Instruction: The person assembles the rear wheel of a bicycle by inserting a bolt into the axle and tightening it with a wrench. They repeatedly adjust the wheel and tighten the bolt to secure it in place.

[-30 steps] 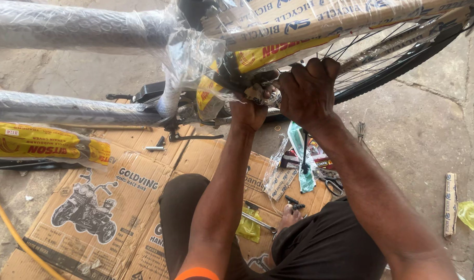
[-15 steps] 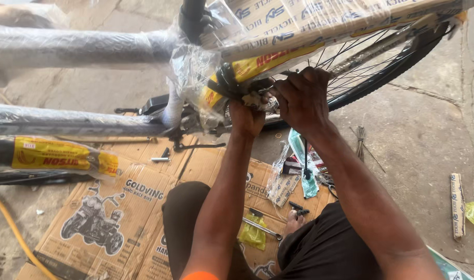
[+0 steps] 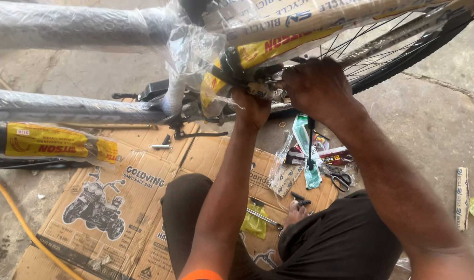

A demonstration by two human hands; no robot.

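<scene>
- Flattened brown cardboard (image 3: 143,171) covers the concrete floor under a plastic-wrapped yellow bicycle frame (image 3: 258,52).
- Left hand (image 3: 252,106) grips the small metal fitting (image 3: 263,89) beside the spoked wheel (image 3: 398,46).
- Right hand (image 3: 317,85) closes around it from above; steadying both keeps it aligned.
- Scissors (image 3: 340,179) lie below.

I see the concrete floor (image 3: 434,124) carrying flattened cardboard (image 3: 138,207) at 7 o'clock; scissors (image 3: 340,179) and a wrench (image 3: 264,219) lie on it.

A flattened brown cardboard box (image 3: 117,207) with a black motorbike print lies on the floor; yellow labels (image 3: 55,148) wrap the plastic-covered bicycle tubes (image 3: 66,106); a small yellow packet (image 3: 253,224) sits between the knees.
</scene>
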